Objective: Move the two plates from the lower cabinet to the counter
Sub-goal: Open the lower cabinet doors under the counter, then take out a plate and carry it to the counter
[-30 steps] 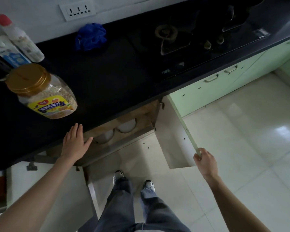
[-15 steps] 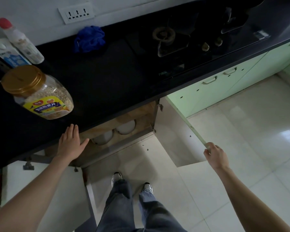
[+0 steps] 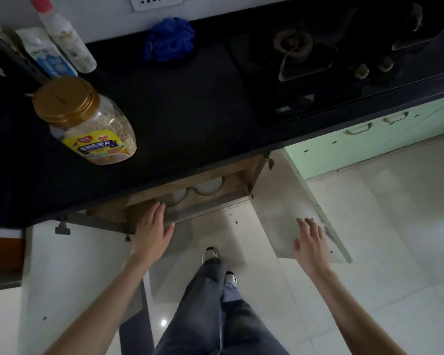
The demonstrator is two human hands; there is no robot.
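Plates, two of them, sit side by side inside the lower cabinet (image 3: 231,180) at the middle of the frame, only their pale front rims showing under the overhang of the black counter (image 3: 190,98): the left plate (image 3: 177,196) and the right plate (image 3: 207,187). They stand near the front edge of the shelf, which puts them within easy reach from above.

Both cabinet doors are swung wide, the right door (image 3: 292,201) angled out toward the lower right of the frame and the left door (image 3: 69,257) lying open at lower left, so the opening is unobstructed.

At the cabinet's front edge, the left hand (image 3: 153,230) is flat with fingers together and extended, its tips just beside the left plate; it holds nothing, and I cannot tell whether it touches the rim. Right of centre, the right hand (image 3: 310,242) hovers in front of the right door with fingers spread and blurred, gripping nothing.

My guess is that the reach for the first plate is under way. A dark, clear stretch of counter lies directly above the cabinet, between the oat jar (image 3: 87,121) at upper left and the gas hob (image 3: 318,55) at upper right, and looks like the natural landing spot.
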